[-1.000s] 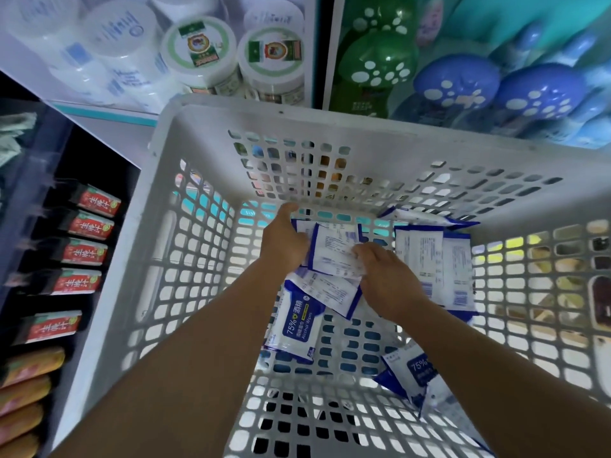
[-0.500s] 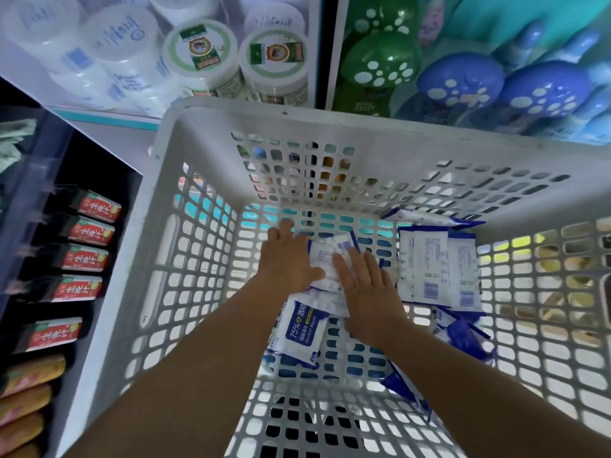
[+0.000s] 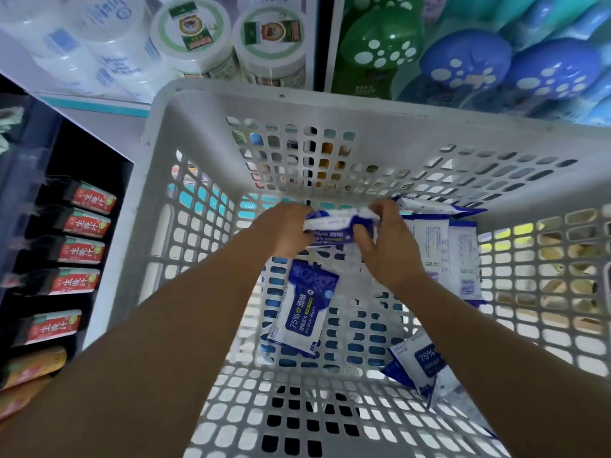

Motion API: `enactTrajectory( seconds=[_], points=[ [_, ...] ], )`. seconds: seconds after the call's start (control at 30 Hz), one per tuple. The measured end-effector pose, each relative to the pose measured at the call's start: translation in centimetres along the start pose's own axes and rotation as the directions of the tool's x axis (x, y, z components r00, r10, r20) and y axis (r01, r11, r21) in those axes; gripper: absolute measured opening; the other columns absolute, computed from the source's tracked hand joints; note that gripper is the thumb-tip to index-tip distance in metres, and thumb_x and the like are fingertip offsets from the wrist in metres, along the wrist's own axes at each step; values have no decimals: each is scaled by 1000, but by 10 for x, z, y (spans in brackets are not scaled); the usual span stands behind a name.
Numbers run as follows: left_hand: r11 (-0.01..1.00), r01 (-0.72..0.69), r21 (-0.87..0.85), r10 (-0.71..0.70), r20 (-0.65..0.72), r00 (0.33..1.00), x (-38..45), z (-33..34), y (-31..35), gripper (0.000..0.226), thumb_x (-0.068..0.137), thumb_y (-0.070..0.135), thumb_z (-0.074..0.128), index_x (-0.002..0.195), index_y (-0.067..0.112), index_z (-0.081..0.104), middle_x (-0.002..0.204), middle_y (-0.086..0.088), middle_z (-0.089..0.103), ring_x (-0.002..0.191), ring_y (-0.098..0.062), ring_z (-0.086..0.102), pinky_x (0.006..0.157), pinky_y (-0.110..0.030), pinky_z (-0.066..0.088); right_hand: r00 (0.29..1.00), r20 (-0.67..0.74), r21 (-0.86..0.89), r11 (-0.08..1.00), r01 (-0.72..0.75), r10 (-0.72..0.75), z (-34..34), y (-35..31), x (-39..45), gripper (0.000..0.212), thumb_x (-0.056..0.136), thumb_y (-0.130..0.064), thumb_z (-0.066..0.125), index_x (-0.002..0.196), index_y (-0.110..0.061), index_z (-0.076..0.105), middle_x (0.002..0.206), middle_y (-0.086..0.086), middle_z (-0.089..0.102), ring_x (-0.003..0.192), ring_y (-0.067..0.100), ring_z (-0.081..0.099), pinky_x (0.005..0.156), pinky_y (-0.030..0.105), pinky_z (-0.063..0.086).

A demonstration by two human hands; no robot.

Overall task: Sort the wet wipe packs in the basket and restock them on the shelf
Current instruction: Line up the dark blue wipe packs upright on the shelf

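Grip: we hold a small stack of wet wipe packs (image 3: 337,226) between both hands above the basket floor. The left hand (image 3: 284,231) closes on the stack's left end; the right hand (image 3: 385,246) curls over its right end, thumb on the blue front face and fingers over the top edge.

Inside the white perforated basket (image 3: 205,133) we see more packs. One alcohol wipe pack (image 3: 302,312) lies face up on the floor, just below the held stack. Several packs (image 3: 449,256) lie back side up against the right wall, and one pack (image 3: 429,208) stands tilted at the far corner. Another pack (image 3: 421,365) lies near the front right, partly under the right forearm.

Beyond the basket, the shelf carries white tubs with green labels (image 3: 267,38) and blue spotted items (image 3: 463,66). Red-labelled boxes (image 3: 84,223) sit in a row on the lower left.
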State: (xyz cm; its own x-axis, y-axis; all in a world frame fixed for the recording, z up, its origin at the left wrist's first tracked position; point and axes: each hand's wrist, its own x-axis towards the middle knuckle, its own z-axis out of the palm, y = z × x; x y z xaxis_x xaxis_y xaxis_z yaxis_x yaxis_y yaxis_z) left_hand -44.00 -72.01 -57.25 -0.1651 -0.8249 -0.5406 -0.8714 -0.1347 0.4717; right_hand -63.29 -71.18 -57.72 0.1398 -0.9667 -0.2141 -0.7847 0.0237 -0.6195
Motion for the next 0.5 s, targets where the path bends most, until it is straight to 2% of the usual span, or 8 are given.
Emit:
enactTrajectory(
  seconds=[0.07,0.2,0.27,0.3,0.33,0.4,0.47,0.5],
  points=[
    [998,50,45,-51,22,998,5,-12,1,29,87,23,64,115,15,60,108,-6,65,84,-18,55,70,-27,40,995,-97,15,1000,-8,10,5,-4,-10,55,87,-32,65,129,-7,40,128,11,44,110,19,45,88,31,42],
    [988,119,96,-117,-26,993,4,-14,-3,29,86,20,62,115,15,59,111,-6,64,94,-24,60,73,-30,43,999,26,-45,998,-47,48,25,-5,-31,64,83,-31,71,129,-3,36,127,13,38,111,25,47,90,34,44],
    [986,165,33,-164,-36,986,-2,-16,-8,27,89,20,61,115,12,58,108,-8,64,89,-23,58,71,-28,41,994,22,23,994,-105,105,31,-3,-35,62,83,-29,72,128,-4,37,126,10,40,112,24,49,88,29,43],
    [979,199,-50,-201,-31,979,-4,-18,-11,27,89,20,62,114,11,59,105,-9,64,83,-22,59,68,-27,41,992,31,47,991,-122,121,34,-3,-36,59,84,-30,71,127,-6,39,126,9,42,113,23,49,88,27,41],
    [960,236,-149,-241,-15,970,-6,-20,-15,26,88,20,64,112,11,60,101,-9,65,76,-20,59,64,-26,43,992,78,29,994,-106,104,36,-2,-38,56,85,-31,70,127,-8,40,126,8,43,114,23,48,89,26,39],
    [914,294,-278,-294,44,955,-7,-21,-18,22,86,18,68,105,12,60,94,-7,65,68,-16,60,57,-24,45,959,282,-102,994,36,-6,43,-3,-44,60,86,-38,66,134,-12,40,134,5,42,123,21,41,99,26,35],
    [909,325,-261,-327,38,944,-8,-19,-20,25,85,14,68,107,12,57,97,-8,63,73,-18,61,61,-27,49,873,480,-204,957,208,-88,51,-5,-53,78,85,-47,63,146,-16,26,149,4,28,137,22,26,112,30,24],
    [915,332,-230,-342,-3,940,-7,-18,-22,34,84,13,68,114,12,55,104,-9,62,81,-21,61,66,-30,50,841,532,-247,933,262,-95,54,-7,-56,86,85,-49,62,150,-17,16,155,3,18,141,22,17,116,31,18]
  ],
)
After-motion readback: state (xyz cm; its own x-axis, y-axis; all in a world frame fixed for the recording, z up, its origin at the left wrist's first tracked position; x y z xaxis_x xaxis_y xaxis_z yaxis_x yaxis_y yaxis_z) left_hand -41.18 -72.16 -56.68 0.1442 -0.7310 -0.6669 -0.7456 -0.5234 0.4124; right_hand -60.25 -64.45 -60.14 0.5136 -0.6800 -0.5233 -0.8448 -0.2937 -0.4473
